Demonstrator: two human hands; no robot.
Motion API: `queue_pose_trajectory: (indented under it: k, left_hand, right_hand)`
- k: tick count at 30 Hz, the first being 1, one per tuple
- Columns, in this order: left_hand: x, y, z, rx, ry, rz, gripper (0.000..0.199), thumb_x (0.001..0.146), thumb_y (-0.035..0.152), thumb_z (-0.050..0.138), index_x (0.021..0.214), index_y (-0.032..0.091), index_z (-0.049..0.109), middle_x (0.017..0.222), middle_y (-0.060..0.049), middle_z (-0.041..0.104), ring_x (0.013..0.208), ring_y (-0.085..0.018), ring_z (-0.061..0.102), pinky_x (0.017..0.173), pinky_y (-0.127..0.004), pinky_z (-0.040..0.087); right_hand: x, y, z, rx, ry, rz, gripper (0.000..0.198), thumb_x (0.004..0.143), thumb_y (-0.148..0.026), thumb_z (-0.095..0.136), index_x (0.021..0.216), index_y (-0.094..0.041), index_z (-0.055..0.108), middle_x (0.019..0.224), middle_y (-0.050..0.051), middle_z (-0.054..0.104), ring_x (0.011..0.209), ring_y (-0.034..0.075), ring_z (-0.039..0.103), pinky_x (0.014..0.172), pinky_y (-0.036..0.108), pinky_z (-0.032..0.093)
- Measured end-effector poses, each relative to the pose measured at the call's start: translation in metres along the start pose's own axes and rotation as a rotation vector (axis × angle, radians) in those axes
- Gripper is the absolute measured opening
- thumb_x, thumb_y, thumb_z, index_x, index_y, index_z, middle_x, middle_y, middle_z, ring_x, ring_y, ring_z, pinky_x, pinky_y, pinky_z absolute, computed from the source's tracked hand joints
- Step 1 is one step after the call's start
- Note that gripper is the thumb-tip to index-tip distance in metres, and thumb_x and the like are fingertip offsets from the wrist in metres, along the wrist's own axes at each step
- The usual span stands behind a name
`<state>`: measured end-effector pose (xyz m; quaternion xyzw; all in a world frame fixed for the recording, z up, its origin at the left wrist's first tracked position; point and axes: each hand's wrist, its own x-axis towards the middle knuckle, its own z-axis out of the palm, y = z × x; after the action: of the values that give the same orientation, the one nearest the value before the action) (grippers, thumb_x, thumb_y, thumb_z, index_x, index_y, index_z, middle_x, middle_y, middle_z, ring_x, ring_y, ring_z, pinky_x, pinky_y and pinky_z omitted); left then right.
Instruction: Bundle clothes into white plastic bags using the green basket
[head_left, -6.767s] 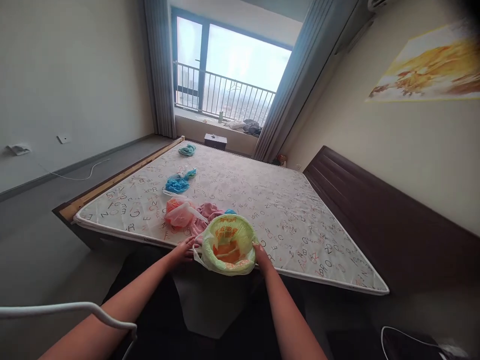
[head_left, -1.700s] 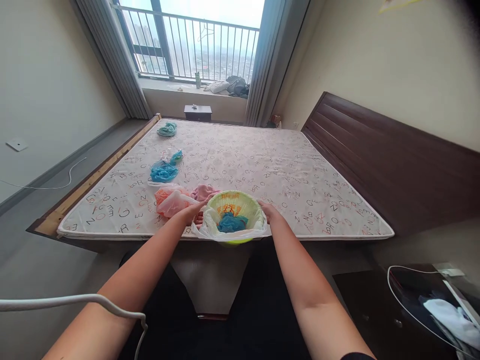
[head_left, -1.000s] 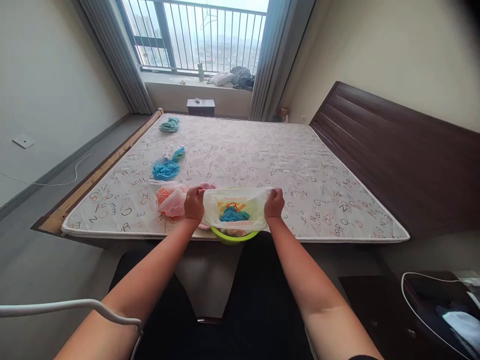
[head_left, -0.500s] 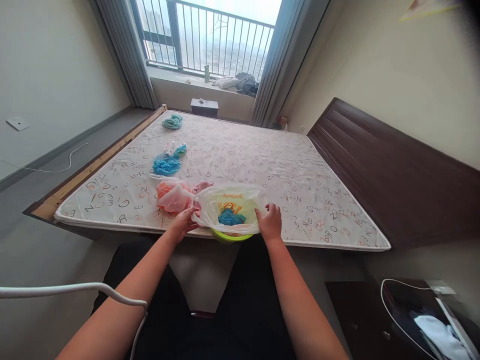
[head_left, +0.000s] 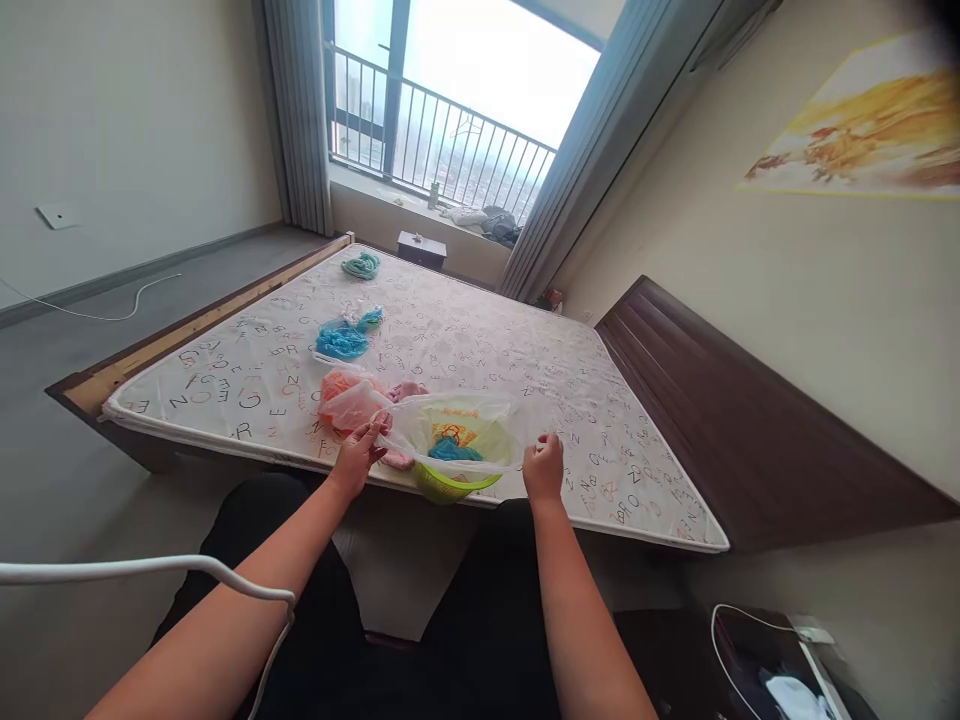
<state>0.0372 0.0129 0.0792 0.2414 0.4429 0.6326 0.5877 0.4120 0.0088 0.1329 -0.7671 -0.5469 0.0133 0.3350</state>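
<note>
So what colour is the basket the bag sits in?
The basket is bright yellow-green, seen best in the head view.

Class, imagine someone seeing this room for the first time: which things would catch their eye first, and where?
Probably first the lime-green basket at the near edge of the mattress, with a pale plastic bag open at its mouth, between the left hand and the right hand. Next, likely, the bright blue bundle farther back on the left, then the orange-and-gold painting high on the right-hand wall.
</note>
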Motion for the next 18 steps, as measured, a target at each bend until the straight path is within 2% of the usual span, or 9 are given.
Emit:
queue_pose_trajectory:
  k: [2, 3, 5, 8, 10, 12, 14, 16, 18]
  left_hand:
    - [-0.004, -0.001, 0.0, 0.036, -0.028, -0.009, 0.064, 0.058, 0.072, 0.094, 0.089, 0.018, 0.076, 0.1, -0.005, 0.073, 0.084, -0.015, 0.065, 0.068, -0.023, 0.056]
    - [-0.007, -0.002, 0.001, 0.062, -0.042, -0.013, 0.064, 0.058, 0.073, 0.093, 0.088, 0.018, 0.077, 0.101, -0.007, 0.074, 0.086, -0.017, 0.066, 0.068, -0.023, 0.056]
    - [-0.01, -0.004, 0.003, 0.109, -0.072, -0.023, 0.064, 0.057, 0.074, 0.093, 0.085, 0.018, 0.078, 0.102, -0.009, 0.075, 0.089, -0.019, 0.067, 0.069, -0.024, 0.056]
    - [-0.012, -0.008, 0.004, 0.162, -0.111, -0.029, 0.064, 0.055, 0.073, 0.094, 0.084, 0.017, 0.08, 0.105, -0.011, 0.077, 0.094, -0.022, 0.069, 0.071, -0.026, 0.057]
    - [-0.011, -0.011, 0.005, 0.193, -0.131, -0.033, 0.063, 0.053, 0.07, 0.096, 0.086, 0.018, 0.082, 0.107, -0.011, 0.078, 0.097, -0.024, 0.07, 0.073, -0.027, 0.057]
    - [-0.011, -0.015, 0.005, 0.219, -0.147, -0.038, 0.062, 0.052, 0.066, 0.098, 0.087, 0.018, 0.083, 0.104, -0.011, 0.08, 0.095, -0.025, 0.071, 0.074, -0.028, 0.056]
    - [-0.01, -0.017, 0.005, 0.238, -0.162, -0.031, 0.06, 0.051, 0.063, 0.099, 0.087, 0.018, 0.083, 0.103, -0.011, 0.081, 0.093, -0.025, 0.071, 0.073, -0.029, 0.056]
    - [-0.01, -0.018, 0.005, 0.243, -0.176, -0.012, 0.058, 0.052, 0.063, 0.099, 0.084, 0.018, 0.082, 0.11, -0.013, 0.081, 0.097, -0.026, 0.072, 0.074, -0.029, 0.056]
    - [-0.007, -0.014, 0.004, 0.192, -0.162, 0.003, 0.055, 0.057, 0.064, 0.097, 0.082, 0.018, 0.081, 0.124, -0.015, 0.078, 0.108, -0.028, 0.072, 0.076, -0.029, 0.057]
  right_hand:
    - [-0.003, -0.008, -0.002, -0.096, 0.038, -0.132, 0.036, 0.092, -0.016, 0.043, 0.123, -0.017, 0.062, 0.128, 0.02, 0.065, 0.122, 0.033, 0.059, 0.102, 0.044, 0.048]
    - [-0.004, -0.012, -0.002, -0.15, 0.004, -0.202, 0.038, 0.093, -0.014, 0.042, 0.126, -0.018, 0.063, 0.131, 0.019, 0.065, 0.125, 0.033, 0.058, 0.105, 0.045, 0.046]
    - [-0.005, -0.023, 0.0, -0.253, -0.157, -0.293, 0.038, 0.097, -0.013, 0.042, 0.127, -0.021, 0.065, 0.134, 0.017, 0.065, 0.125, 0.032, 0.06, 0.104, 0.043, 0.047]
    - [-0.001, -0.035, 0.007, -0.361, -0.408, -0.218, 0.037, 0.101, -0.015, 0.046, 0.131, -0.022, 0.066, 0.139, 0.017, 0.063, 0.114, 0.027, 0.069, 0.095, 0.037, 0.051]
    - [0.005, -0.039, 0.013, -0.374, -0.488, -0.103, 0.041, 0.1, -0.015, 0.048, 0.138, -0.02, 0.063, 0.139, 0.019, 0.064, 0.109, 0.027, 0.073, 0.092, 0.038, 0.053]
    - [0.012, -0.039, 0.016, -0.32, -0.516, -0.016, 0.041, 0.096, -0.013, 0.054, 0.135, -0.019, 0.065, 0.13, 0.02, 0.07, 0.109, 0.03, 0.074, 0.093, 0.04, 0.053]
    - [0.019, -0.038, 0.016, -0.241, -0.518, 0.019, 0.034, 0.09, -0.012, 0.061, 0.122, -0.019, 0.07, 0.116, 0.018, 0.075, 0.107, 0.03, 0.075, 0.093, 0.04, 0.053]
    - [0.027, -0.035, 0.011, -0.188, -0.514, -0.001, 0.025, 0.087, -0.013, 0.065, 0.108, -0.021, 0.073, 0.106, 0.014, 0.078, 0.105, 0.028, 0.074, 0.093, 0.037, 0.053]
    - [0.035, -0.031, 0.002, -0.077, -0.502, -0.049, 0.012, 0.089, -0.021, 0.066, 0.1, -0.022, 0.072, 0.099, 0.009, 0.078, 0.099, 0.025, 0.073, 0.088, 0.033, 0.053]
